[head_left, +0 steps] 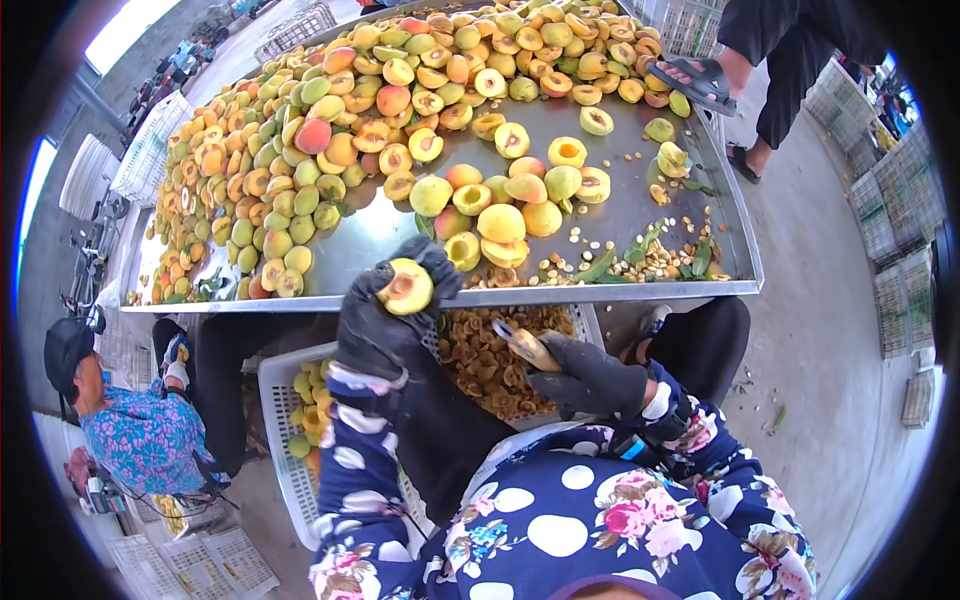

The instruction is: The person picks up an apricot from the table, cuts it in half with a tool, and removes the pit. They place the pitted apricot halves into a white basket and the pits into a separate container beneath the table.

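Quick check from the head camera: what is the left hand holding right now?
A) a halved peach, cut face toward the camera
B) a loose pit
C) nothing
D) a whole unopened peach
A: the gloved left hand grips a peach half with its cut face showing, raised in front of the metal tray, while the right hand holds a small knife.

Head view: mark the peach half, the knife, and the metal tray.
peach half (405,288), head view, cut face, held in the left hand
knife (527,346), head view, handle
metal tray (640,205), head view, bare floor
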A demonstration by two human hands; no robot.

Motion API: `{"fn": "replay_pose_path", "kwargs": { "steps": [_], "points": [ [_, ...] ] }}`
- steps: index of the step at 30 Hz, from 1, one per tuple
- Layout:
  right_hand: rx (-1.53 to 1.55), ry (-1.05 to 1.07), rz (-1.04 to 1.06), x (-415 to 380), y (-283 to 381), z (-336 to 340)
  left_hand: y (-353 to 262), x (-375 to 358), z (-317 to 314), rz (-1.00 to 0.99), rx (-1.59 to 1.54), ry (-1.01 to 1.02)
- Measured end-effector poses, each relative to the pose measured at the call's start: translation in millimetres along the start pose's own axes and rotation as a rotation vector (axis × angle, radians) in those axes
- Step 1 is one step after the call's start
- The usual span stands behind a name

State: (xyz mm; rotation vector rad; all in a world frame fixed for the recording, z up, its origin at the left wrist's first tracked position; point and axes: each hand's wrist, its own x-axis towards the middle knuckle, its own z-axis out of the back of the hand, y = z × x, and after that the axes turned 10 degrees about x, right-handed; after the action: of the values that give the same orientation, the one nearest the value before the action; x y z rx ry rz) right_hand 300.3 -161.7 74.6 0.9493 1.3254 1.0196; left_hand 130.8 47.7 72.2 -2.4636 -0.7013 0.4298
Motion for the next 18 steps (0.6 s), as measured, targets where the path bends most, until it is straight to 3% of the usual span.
{"fn": "replay_pose_path", "kwargs": {
  "steps": [1, 4, 5, 18],
  "points": [
    [-0.071, -0.043, 0.153, 1.0, 6.2, -6.3, 10.5, -9.0, -9.9, 0.028, -0.151, -0.033],
    [-0.210, -0.121, 0.221, 3.6, 18.2, -23.2, 38.7, -20.5, -24.9, -0.023, -0.145, -0.112],
    [-0.209, -0.149, 0.240, 2.6, 21.6, -28.6, 44.7, -29.5, -35.5, -0.039, -0.174, -0.031],
    [-0.367, -0.259, 0.292, 4.2, 7.3, -48.6, 80.2, -38.2, -42.2, -0.172, -0.124, -0.040]
  ]
}}
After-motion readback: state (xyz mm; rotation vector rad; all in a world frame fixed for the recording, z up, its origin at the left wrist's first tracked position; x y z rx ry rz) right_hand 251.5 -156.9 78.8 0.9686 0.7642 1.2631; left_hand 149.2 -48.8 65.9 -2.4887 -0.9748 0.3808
